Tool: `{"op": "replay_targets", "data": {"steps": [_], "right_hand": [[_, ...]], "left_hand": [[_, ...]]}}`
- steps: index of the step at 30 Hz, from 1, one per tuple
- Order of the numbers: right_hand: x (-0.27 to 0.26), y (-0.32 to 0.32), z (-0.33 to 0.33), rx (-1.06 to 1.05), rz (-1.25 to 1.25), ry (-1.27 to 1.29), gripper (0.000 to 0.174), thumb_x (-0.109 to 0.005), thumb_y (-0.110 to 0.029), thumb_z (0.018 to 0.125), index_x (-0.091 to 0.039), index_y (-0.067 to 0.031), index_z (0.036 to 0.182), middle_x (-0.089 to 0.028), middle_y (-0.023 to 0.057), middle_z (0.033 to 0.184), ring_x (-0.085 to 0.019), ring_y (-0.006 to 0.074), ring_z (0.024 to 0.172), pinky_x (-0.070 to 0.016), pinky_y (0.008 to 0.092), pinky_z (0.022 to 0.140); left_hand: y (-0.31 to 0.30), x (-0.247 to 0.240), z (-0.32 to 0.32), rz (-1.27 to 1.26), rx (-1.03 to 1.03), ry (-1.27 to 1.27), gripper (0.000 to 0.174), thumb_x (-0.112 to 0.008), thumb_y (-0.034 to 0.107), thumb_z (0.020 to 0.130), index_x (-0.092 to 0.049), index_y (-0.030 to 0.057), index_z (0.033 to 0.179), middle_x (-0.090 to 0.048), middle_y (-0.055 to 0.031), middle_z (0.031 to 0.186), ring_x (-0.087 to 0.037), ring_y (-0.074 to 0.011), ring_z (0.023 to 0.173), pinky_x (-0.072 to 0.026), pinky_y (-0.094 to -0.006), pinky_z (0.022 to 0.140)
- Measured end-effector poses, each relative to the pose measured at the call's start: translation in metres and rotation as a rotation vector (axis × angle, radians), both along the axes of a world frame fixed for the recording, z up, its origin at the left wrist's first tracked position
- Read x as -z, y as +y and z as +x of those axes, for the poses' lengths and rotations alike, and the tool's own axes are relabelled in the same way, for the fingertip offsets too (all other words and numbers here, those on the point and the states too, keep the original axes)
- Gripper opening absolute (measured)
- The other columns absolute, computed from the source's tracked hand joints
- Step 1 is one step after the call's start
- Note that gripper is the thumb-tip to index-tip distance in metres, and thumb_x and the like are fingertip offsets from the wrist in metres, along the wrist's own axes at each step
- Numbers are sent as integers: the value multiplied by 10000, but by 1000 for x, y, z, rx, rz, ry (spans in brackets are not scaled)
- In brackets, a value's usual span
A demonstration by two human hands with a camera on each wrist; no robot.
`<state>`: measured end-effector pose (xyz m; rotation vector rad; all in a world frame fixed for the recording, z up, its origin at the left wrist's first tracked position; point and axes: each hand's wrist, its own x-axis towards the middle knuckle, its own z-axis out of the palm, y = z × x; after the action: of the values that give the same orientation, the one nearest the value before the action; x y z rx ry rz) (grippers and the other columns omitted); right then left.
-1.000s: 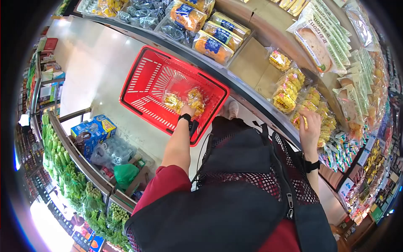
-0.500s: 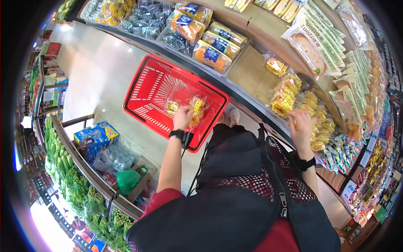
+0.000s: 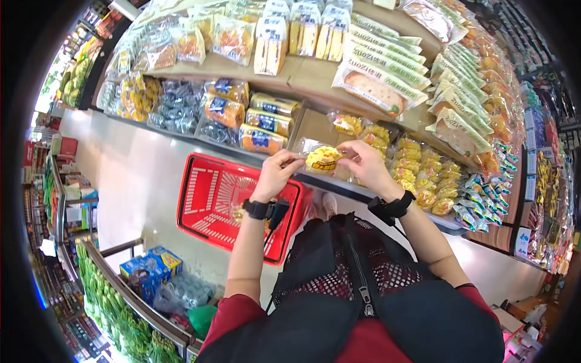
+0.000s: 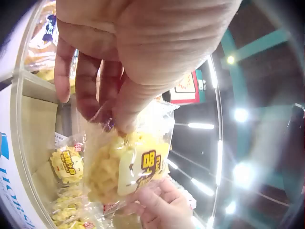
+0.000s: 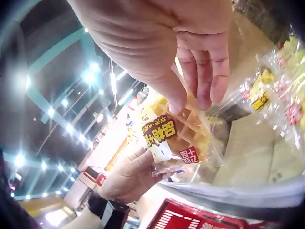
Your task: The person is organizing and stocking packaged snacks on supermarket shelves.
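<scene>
A packaged waffle [image 3: 322, 160] in clear plastic with a yellow label is held up between both hands, over the shelf's front edge. My left hand [image 3: 277, 174] pinches one end of the wrapper between thumb and fingers. At the opposite side my right hand [image 3: 367, 167] pinches it likewise. In the left wrist view the waffle pack [image 4: 145, 164] shows its printed face, while the right wrist view shows the waffle's grid [image 5: 190, 126]. Below the left forearm stands a red shopping basket [image 3: 221, 190]. Waffle packs [image 3: 238, 212] lie inside it, partly hidden by that wrist.
Rows of similar waffle packs [image 3: 407, 164] fill the shelf bin at the right, beside bare cardboard [image 3: 313, 127]. Bagged bread rolls [image 3: 261, 139] sit to the left, flat bread packs [image 3: 372, 88] above. Leafy vegetables [image 3: 115, 305] and a blue box [image 3: 148, 272] stand at lower left.
My left hand has come up out of the basket, and my right hand has moved left from the waffle bin. Both now hold one waffle pack. The head view has swung toward the shelf.
</scene>
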<state>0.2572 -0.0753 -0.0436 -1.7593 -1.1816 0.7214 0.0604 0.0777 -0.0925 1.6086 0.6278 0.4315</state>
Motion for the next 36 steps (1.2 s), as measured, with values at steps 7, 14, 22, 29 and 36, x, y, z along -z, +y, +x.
{"op": "replay_targets", "data": {"steps": [7,14,22,29,36], "right_hand": [[41,27,57,56,47,-518,109,-596,-78,819,-606,-30,916,-600,147,897,-605,333,849,-492,409,735],[75,36,67,137,-103,-754,111,-527,-45,756,-584,-3,842,-596,192,865,-573,362,928,-459,448,806],[34,6,69,178,44,-762,259,-620,-86,766,-576,-50,1019,-582,135,902,-564,328,893,-452,408,760],[-7,-95,44,235,62,-619,144,-610,-8,818,-626,-17,961,-623,141,921,-590,299,876,-468,356,774],[11,-124,37,240,-94,-624,124,-608,2,827,-631,-25,945,-622,130,900,-584,287,857,-453,355,778]], "left_hand": [[15,52,94,276,-108,302,169,-596,127,836,-664,8,936,-671,-125,874,-661,-234,777,-502,-303,736],[6,100,130,433,-60,517,450,-661,317,798,-540,96,1171,-598,-201,1056,-584,-382,1008,-484,-453,847],[-1,77,111,286,-11,346,631,-683,305,776,-452,20,1289,-618,-195,1085,-590,-359,1011,-468,-417,883],[-1,41,-76,-9,-629,7,142,-571,108,923,-618,21,1025,-641,-19,804,-589,-55,734,-462,-196,624],[-21,238,-208,-51,-674,813,403,-662,354,818,-639,27,1052,-684,-148,938,-659,-258,866,-503,-345,784]]}}
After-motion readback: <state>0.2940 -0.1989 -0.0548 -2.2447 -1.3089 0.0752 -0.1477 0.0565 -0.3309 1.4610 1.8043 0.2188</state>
